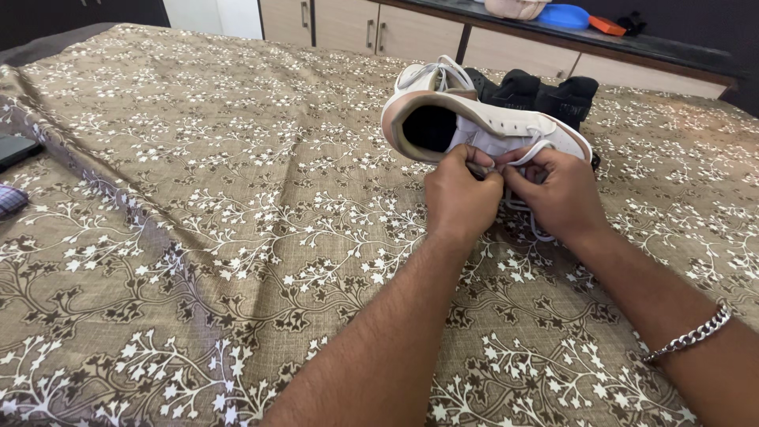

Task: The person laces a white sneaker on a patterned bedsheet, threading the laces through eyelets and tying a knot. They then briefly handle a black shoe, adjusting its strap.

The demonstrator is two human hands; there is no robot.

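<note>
A white sneaker [482, 122] with a beige sole rim lies on its side on the bed, its dark opening facing me. My left hand [458, 198] pinches the shoe's lace area at the near edge. My right hand [557, 194] grips a white shoelace [528, 154] that loops over its fingers and trails below. Both hands meet right at the shoe's near side. A second white sneaker [431, 75] lies just behind the first. A silver chain bracelet [692, 336] sits on my right wrist.
The bed is covered by a brown floral bedsheet [198, 221]. Black items [545, 93] rest behind the shoes. A dark phone [12, 149] lies at the left edge. Cabinets [348, 24] and a dark counter with a blue lid [565, 16] stand behind.
</note>
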